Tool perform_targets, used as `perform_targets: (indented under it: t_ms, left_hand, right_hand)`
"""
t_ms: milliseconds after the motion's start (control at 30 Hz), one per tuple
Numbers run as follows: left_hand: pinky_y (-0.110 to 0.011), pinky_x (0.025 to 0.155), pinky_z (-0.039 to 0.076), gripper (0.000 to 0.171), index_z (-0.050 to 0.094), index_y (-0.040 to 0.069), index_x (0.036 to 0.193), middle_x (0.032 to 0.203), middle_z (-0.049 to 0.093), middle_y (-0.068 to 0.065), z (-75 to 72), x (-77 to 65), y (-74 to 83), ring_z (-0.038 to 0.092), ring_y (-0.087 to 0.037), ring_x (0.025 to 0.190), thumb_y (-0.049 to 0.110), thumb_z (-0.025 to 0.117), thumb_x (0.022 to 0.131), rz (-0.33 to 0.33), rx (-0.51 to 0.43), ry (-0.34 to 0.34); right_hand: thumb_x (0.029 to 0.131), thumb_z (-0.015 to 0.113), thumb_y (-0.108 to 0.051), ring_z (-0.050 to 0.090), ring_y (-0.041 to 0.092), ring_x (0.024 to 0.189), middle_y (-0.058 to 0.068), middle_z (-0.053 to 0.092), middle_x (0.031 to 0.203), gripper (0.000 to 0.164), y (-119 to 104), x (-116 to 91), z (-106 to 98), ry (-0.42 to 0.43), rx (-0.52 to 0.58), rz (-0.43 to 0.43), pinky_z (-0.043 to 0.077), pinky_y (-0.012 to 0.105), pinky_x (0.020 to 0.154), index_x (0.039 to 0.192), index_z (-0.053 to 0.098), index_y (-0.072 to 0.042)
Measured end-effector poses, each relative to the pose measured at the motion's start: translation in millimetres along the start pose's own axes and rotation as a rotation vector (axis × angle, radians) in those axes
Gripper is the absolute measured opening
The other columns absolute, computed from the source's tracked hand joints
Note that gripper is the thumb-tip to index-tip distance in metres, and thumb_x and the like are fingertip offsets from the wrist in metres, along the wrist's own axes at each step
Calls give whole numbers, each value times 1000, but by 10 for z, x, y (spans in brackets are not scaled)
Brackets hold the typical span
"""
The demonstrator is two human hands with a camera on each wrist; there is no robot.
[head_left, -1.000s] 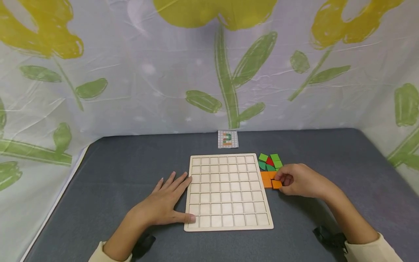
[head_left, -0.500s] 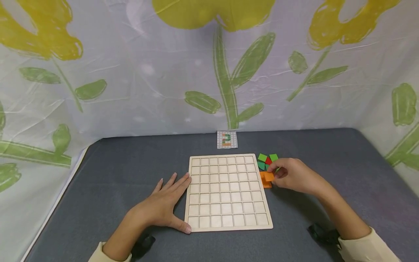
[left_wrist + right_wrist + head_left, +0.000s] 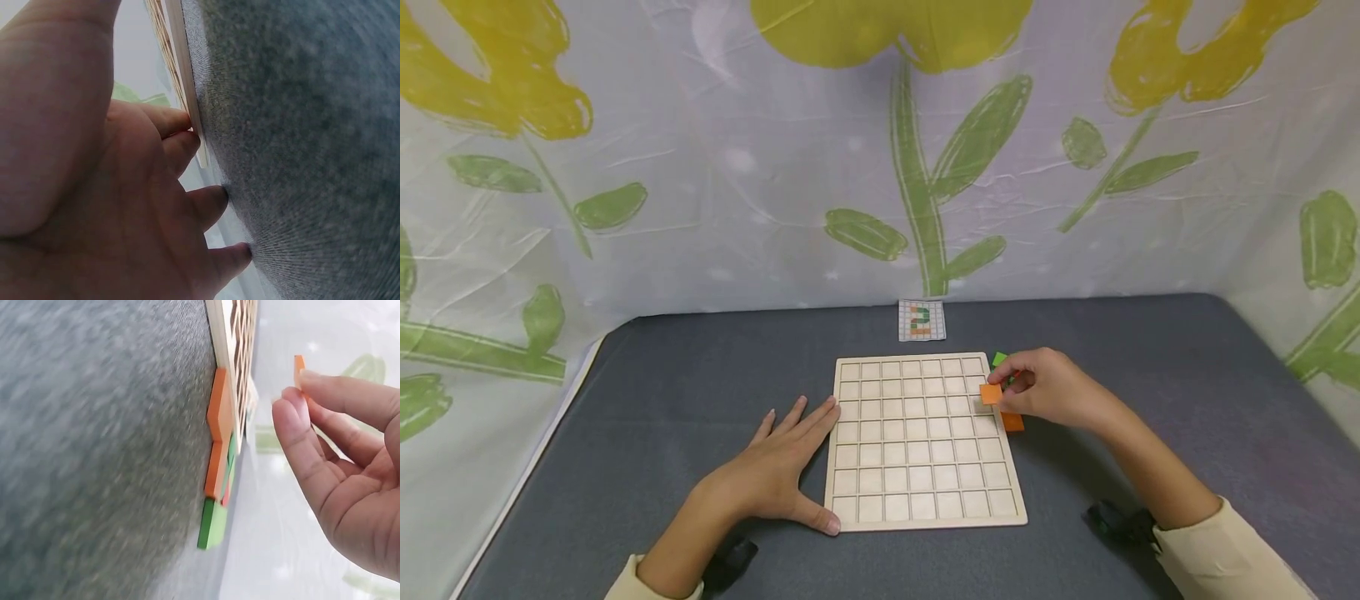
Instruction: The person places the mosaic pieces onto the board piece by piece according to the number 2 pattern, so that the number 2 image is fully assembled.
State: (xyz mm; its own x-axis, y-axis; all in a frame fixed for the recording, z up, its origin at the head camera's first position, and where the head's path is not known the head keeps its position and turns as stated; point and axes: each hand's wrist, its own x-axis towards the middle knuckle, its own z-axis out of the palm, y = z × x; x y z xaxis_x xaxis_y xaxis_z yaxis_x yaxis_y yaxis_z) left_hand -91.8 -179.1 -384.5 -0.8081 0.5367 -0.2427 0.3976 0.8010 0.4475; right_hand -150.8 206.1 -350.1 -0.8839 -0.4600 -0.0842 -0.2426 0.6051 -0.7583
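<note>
A pale wooden grid board point(image 3: 917, 450) lies flat on the dark grey table. My right hand point(image 3: 1056, 392) pinches an orange square tile point(image 3: 991, 394) between thumb and fingertips, over the board's right edge. In the right wrist view that orange tile point(image 3: 299, 365) is raised off the table, seen edge-on. My left hand point(image 3: 782, 475) is spread along the board's left edge, fingers straight, fingertips touching its side. The left wrist view shows two fingers point(image 3: 181, 150) against the board's edge point(image 3: 187, 81), the others reaching down to the cloth.
Beside the board's right edge lie more orange tiles point(image 3: 1012, 422) and a green tile point(image 3: 1000, 359), partly hidden behind my right hand. The right wrist view shows green pieces point(image 3: 212, 525) and a bit of red there. Behind the board lies a small pattern card point(image 3: 922, 321). A flower-printed cloth point(image 3: 760, 167) hangs behind.
My right hand has picked up an orange tile from the group and carried it left over the board's edge. My left thumb has slid off the board's surface to its lower left corner.
</note>
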Motion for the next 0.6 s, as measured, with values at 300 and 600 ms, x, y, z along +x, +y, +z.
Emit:
perform_targets:
  t_ms: [300,600]
  left_hand:
    - [-71,112,1,137,15,16,163,167,10,-1,8,-2,-7,2,-37,152,82,75,58,3,-13,-8]
    - [-71,112,1,136,15,16,163,167,10,-1,0,-8,-6,2,-38,151,82,74,60,14,-12,-12]
  right_hand:
    - [83,76,2,62,17,78,4,70,93,19,-129,192,100,-26,-22,-42,53,32,69,102,74,-1]
    - [83,77,1,64,17,81,3,70,95,18,-260,399,206,-41,-41,-70,55,33,74,100,74,-2]
